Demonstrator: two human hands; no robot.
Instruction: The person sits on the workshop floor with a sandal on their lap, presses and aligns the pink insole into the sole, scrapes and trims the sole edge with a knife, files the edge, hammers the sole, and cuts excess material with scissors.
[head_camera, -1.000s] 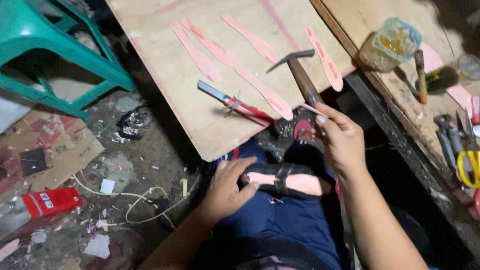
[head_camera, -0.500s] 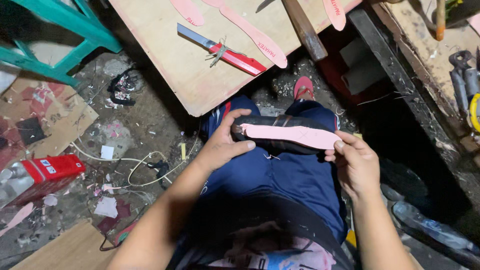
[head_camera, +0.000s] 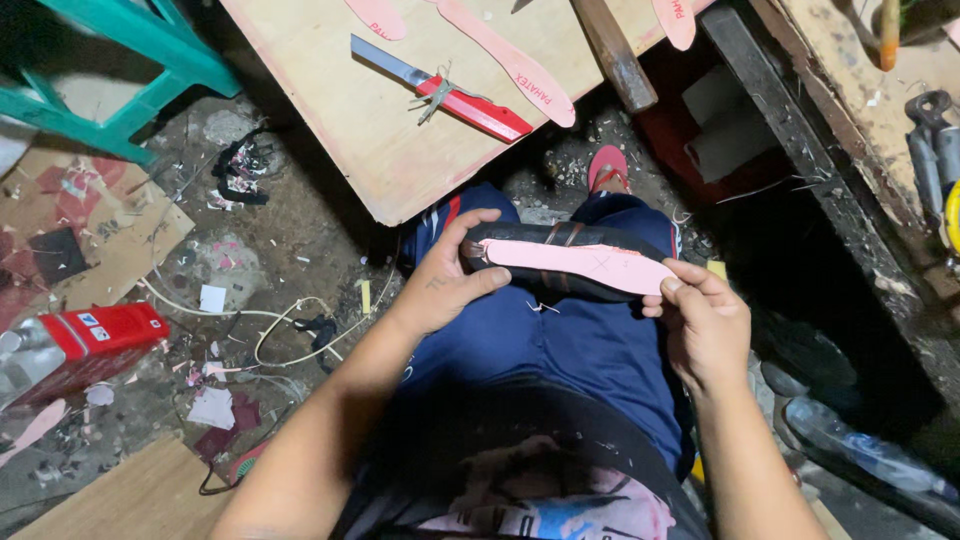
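Two hands hold one black shoe sole (head_camera: 585, 262) across the person's lap, over the blue trousers (head_camera: 560, 340). A pink insole piece (head_camera: 590, 268) lies flat along the sole's upper face, running nearly its whole length, with the dark rim of the sole showing all around it. The left hand (head_camera: 450, 275) wraps one end, thumb pressed down on the pink piece and fingers curled under the sole. The right hand (head_camera: 705, 325) pinches the other end, fingertips on the pink tip and the thumb beneath.

As a judgement, the pink piece looks already laid in place on the sole and is being pressed or lined up; whether it is fixed down cannot be told. Two thin brown bands cross the sole near its middle, and a faint pencil cross marks the pink surface.

Beyond the sole, away from the person, a plywood board (head_camera: 340, 120) lies on the littered floor. On it rest more pink cut-out pieces (head_camera: 505, 55), untouched, so further pieces seem left to do. A red-handled utility knife (head_camera: 445, 90) lies beside them, blade out, and a wooden hammer handle (head_camera: 610, 50) leans near the board's edge. Past the sole, a foot in a red sandal (head_camera: 607, 168) shows. Far to the sole's left a red box (head_camera: 100, 330) lies among scraps.
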